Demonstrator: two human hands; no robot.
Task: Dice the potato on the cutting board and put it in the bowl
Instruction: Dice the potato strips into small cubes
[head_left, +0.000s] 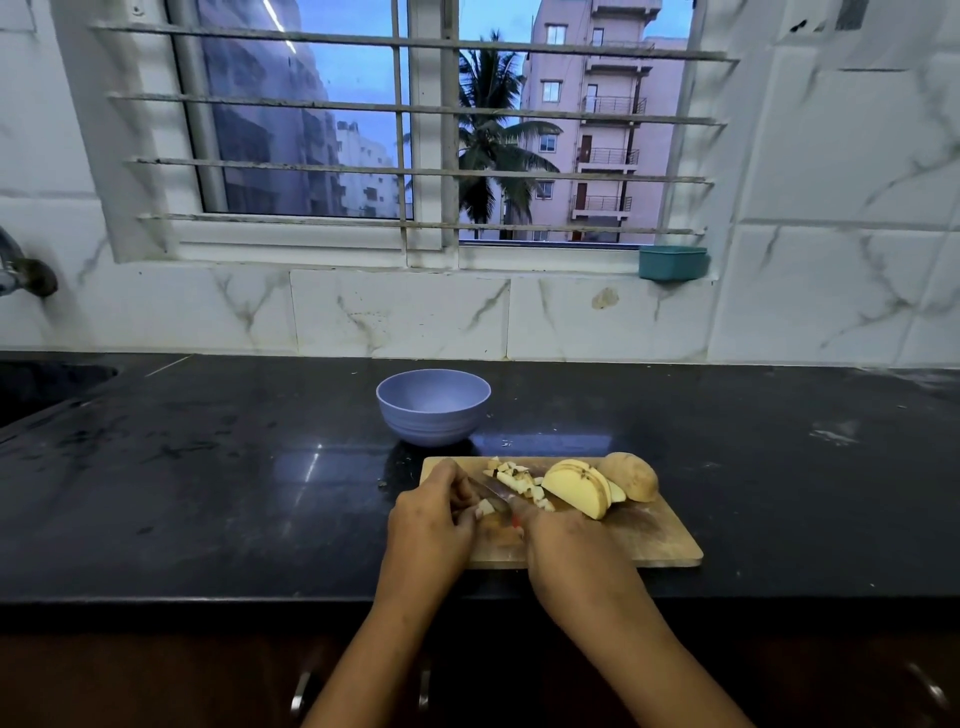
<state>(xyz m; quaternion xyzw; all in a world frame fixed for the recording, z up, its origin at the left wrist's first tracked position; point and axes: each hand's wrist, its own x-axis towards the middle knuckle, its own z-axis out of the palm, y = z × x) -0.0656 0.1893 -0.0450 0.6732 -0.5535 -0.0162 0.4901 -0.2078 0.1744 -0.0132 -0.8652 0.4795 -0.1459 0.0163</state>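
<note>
1. Wooden cutting board (649, 540) is lying at lower centre of the frame. It is carrying a pile of dice (519, 483), a fan of slices (576, 491) and an uncut skin-on half (631, 475) toward its right end.
2. The left hand (431, 519) is curling its fingers over a small potato piece (485, 508) near the board's left end. The right hand (566, 551) is wrapping round the handle of a knife (492, 491) (only a red sliver of handle is showing), its blade running up and left between the hands.
3. Dicing appears to be under way. The left fingertips should be tucking in behind the knuckles, since the piece is small and the blade is passing close.
4. Cuts are best matching the size of the pile already made.
5. The lilac bowl (434, 405) is sitting just above the board and looking empty, so nothing is being transferred yet and most of the potato is awaiting the knife.
</note>
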